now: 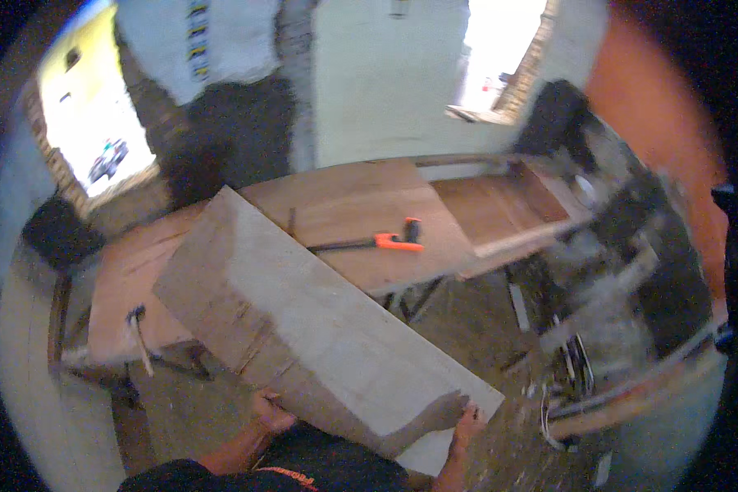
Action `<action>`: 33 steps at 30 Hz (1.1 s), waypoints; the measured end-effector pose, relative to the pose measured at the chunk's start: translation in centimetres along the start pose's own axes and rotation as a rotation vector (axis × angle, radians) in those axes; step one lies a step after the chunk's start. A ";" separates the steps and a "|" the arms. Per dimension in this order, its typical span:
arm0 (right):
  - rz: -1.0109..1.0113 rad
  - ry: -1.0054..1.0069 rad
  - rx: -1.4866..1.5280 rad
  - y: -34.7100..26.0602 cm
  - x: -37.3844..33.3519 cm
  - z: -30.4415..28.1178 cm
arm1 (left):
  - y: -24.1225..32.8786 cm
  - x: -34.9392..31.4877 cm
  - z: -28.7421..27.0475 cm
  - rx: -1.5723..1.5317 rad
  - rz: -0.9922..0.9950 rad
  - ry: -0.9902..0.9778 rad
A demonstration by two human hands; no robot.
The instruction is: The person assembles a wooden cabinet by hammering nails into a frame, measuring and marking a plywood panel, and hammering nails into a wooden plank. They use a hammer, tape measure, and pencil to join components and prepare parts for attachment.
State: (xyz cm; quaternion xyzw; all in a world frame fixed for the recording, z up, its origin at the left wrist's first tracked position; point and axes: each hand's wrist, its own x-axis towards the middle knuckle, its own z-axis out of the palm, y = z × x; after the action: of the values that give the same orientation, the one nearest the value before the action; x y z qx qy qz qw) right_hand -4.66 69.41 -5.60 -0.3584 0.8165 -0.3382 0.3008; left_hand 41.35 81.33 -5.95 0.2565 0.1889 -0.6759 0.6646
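Dark short-sleeved shirt (336, 459) with orange lettering at the bottom edge, worn by the person working. Both hands are grasping 1 long, flat board: the left hand (275, 412) is closed on its near long edge, the right hand (469, 422) on its short right end. The board (303, 303) slants from upper left to lower right, pale grey in the light and brown in shadow. Its far end is above the worktop (369, 184); whether they touch, I cannot tell from here.

Past the board, a clamp (398, 243) with a dark bar and orange handle lies on the worktop. At the left, a hammer-like tool (142, 336) has its pale handle jutting over the front edge. A shallow framed recess (500, 205) sits at the worktop's right end. Behind are 2 bright window openings; a motorcycle (107, 161) shows through the left one.
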 end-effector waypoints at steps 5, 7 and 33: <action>-0.369 0.089 -0.447 -10.0 6.5 2.3 | -2.6 2.5 -0.9 -0.312 0.183 0.092; -0.388 0.101 -0.646 -13.0 9.7 2.1 | -3.2 3.3 0.3 -0.367 0.259 0.110; -0.450 -0.898 0.187 -18.0 17.9 24.0 | -6.8 16.0 1.8 0.143 0.919 0.322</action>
State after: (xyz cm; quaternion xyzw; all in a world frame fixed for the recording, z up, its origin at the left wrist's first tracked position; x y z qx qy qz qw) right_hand 9.78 37.94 -10.37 -0.6068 0.4758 -0.2787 0.5725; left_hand 34.70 67.75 -14.68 0.4597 0.1096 -0.2757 0.8371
